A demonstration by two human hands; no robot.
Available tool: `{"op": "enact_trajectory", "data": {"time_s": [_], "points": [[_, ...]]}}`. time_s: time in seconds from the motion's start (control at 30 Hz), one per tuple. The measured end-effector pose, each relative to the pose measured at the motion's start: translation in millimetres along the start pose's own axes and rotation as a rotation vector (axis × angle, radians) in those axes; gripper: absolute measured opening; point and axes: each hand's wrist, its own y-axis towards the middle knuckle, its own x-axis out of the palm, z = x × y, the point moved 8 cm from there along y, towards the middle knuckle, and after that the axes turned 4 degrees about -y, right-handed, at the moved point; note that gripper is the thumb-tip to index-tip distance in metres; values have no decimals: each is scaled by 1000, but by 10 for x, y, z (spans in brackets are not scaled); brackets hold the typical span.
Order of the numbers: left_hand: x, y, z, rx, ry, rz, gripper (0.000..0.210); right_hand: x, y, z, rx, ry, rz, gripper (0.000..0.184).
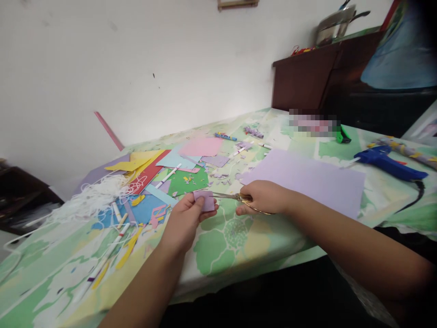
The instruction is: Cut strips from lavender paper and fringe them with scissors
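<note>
Between the thumb and fingers of my left hand (187, 216) is a small piece of purple paper (206, 203). My right hand (261, 198) grips a pair of scissors (235, 196) by its gold-coloured handles. The blades point left and reach the upper edge of the small piece; whether they cut into it I cannot tell. A large purple sheet (307, 177) lies on the table just beyond my right hand. Tiny purple scraps (220, 175) are scattered on the cloth past the scissors. Both hands are above the near part of the table.
White string (99, 200) lies tangled at the left, beside coloured sheets, markers and yellow strips. A blue glue gun (389, 161) with a black cord rests at the right. Farther back are a green-handled tool (343, 134) and small decorated rolls (254, 132). A patterned cloth (218, 255) covers the table.
</note>
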Motion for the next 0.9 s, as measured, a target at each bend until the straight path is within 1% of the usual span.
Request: {"op": "enact_trajectory", "data": {"time_s": [0.1,0.27,0.33,0.5,0.73,0.9], "points": [[39,1,-34,-26,55,-25,14,27,-2,-29,-13,-19,-23,57],[101,-10,-81,-49,145,-100,13,51,20,-73,-64,-40,-2,59],[105,-10,-93,-58,156,-110,13,71,34,-78,-76,-55,5,59],[94,-3,-91,-61,172,-90,12,97,55,-66,-73,-67,9,60],[85,-12,-80,-42,173,-70,17,90,52,-45,-49,-70,5,64],[85,-8,-77,-22,203,-34,16,107,63,-39,-50,-80,9,62]]}}
